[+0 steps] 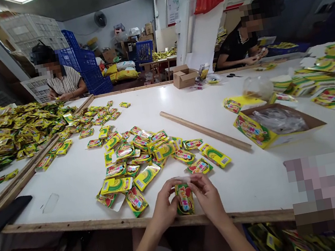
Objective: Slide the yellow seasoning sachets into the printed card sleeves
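Note:
Near the table's front edge I hold a small yellow-green printed box upright between both hands. My left hand has its fingers closed on the box's left side and top. On the other side, my right hand pinches the upper right edge, where a white flap shows at the top. Just beyond my hands lies a loose pile of similar small boxes, some flat and some tilted on each other. One yellow box rests apart at the pile's right end.
A wooden strip lies across the white table. Right of it stands an open display box holding clear plastic. Yellow packets are heaped at the left behind a wooden rail. Two people work across the table. A crate of packets sits below right.

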Demonstrator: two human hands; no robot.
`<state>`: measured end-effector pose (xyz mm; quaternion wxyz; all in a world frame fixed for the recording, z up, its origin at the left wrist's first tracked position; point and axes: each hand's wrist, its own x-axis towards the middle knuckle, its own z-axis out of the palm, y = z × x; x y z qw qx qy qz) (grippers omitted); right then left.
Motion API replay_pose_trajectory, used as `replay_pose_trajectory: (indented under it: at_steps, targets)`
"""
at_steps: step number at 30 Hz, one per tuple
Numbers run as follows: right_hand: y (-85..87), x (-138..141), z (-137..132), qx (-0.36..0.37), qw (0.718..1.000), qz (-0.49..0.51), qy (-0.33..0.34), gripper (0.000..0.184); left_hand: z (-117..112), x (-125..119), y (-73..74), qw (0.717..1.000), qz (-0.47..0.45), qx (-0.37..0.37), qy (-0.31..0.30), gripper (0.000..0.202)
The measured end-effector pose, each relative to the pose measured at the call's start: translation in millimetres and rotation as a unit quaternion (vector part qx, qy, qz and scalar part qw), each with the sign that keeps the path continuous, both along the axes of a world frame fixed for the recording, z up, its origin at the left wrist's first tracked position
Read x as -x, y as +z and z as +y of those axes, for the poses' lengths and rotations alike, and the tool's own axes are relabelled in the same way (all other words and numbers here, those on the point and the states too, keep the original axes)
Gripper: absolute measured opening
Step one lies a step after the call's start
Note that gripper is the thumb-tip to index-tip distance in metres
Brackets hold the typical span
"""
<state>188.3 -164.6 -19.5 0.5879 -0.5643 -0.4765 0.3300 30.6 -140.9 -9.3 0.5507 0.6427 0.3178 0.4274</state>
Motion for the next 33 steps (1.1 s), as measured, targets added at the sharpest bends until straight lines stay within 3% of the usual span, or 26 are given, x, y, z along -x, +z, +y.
replay_pose_trajectory:
  at_steps: [3, 8, 19, 25, 30, 33]
  targets:
    - [0.1, 2, -4, -0.003, 1.0, -0.004, 0.009, 0.026, -3, 0, 2.3, 1.0, -0.002, -0.015, 0.025, 0.037]
    - [8.3, 2, -9, -0.019, 0.995, -0.072, 0.061, 0.023, -1, 1, 10.8, 0.994, 0.063, -0.048, 0.074, 0.009]
    - [17.6, 4, 4, 0.031, 0.994, -0.085, 0.061, 0.026, 4, -13, 7.5, 0.984, 0.074, 0.022, 0.163, 0.013]
    - [16.7, 1, 2, 0.031, 0.995, -0.066, 0.071, 0.028, 6, -9, 3.6, 0.989, 0.048, 0.035, 0.136, 0.017]
    - [6.4, 10, -5, -0.004, 0.996, -0.052, 0.07, 0.028, -2, -3, 1.8, 0.994, 0.04, -0.01, 0.104, 0.015]
    - [12.5, 7, -12, -0.011, 0.996, -0.071, 0.047, 0.028, 1, 1, 7.7, 0.991, 0.082, -0.046, 0.097, 0.017]
